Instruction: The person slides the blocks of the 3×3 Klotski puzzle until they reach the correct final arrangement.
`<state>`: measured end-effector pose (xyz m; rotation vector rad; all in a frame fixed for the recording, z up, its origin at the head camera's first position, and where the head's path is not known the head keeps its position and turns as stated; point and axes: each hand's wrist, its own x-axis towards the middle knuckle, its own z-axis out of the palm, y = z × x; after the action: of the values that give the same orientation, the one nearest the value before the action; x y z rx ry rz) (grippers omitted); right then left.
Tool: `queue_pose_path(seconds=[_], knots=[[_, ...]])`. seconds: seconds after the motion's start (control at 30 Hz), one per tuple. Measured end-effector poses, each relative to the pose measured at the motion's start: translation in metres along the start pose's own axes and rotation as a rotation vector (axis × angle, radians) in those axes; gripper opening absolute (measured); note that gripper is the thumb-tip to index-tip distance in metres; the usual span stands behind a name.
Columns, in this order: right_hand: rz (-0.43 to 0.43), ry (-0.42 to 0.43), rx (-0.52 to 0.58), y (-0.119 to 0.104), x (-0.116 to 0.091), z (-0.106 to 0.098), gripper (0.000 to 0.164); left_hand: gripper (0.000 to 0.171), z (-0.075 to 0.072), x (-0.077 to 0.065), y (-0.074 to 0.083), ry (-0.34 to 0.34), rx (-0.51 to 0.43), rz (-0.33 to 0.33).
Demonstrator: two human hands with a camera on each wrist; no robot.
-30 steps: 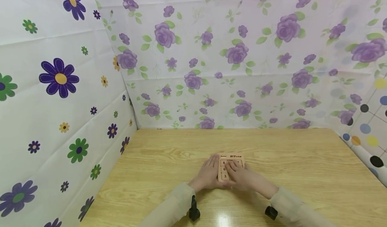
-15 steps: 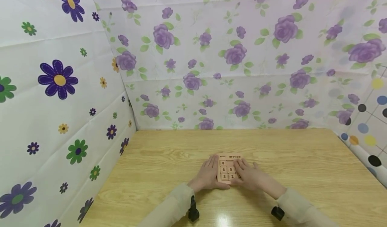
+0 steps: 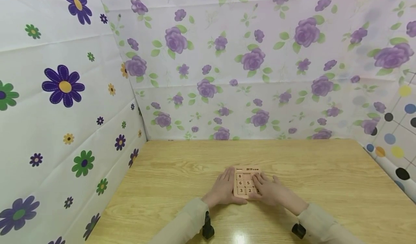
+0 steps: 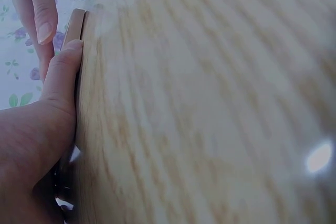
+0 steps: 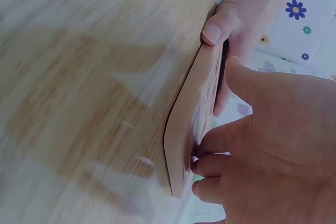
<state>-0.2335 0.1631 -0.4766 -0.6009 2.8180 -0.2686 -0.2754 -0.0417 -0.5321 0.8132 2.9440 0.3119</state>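
Note:
A wooden number sliding puzzle (image 3: 242, 168) lies flat on the table. My left hand (image 3: 223, 189) rests at its left side, fingers straight along that edge and the thumb against the near edge. From the right, my right hand (image 3: 269, 190) touches the right-hand column of tiles with its fingertips, thumb near the lower right corner. Tiles 8, 6, 5, 3 and 2 show, with a gap in the middle of the top row. Tile 1 is partly covered; the rest of that column is hidden. In the right wrist view, slightly bent fingers (image 5: 212, 142) meet the puzzle's face.
The light wood table (image 3: 182, 161) extends around the puzzle. Flowered cloths hang at the back (image 3: 195, 56) and left (image 3: 97, 103); a dotted cloth (image 3: 398, 139) hangs on the right. Black wrist cameras sit at both cuffs.
My right hand has shifted right from over the puzzle's middle to its right column, uncovering the top-middle gap and tiles 5 and 2. My left hand has stayed in place.

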Motion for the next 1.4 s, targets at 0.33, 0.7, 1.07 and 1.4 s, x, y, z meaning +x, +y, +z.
queue_pose_path(seconds=[0.33,0.7,1.07,1.4], knots=[[-0.006,-0.004,-0.002,-0.005,0.003,0.003,0.080,0.129,0.003,0.001,-0.002,-0.001,0.014,0.000],[-0.006,-0.022,0.011,-0.013,0.005,0.002,0.082,0.128,0.002,-0.001,-0.002,0.003,-0.005,0.001],[-0.025,-0.010,0.018,-0.018,0.008,0.006,0.082,0.124,0.001,-0.001,-0.002,0.003,0.014,0.013],[-0.020,-0.006,0.007,-0.021,0.009,0.010,0.085,0.124,0.001,0.000,-0.002,-0.007,0.008,0.006]])
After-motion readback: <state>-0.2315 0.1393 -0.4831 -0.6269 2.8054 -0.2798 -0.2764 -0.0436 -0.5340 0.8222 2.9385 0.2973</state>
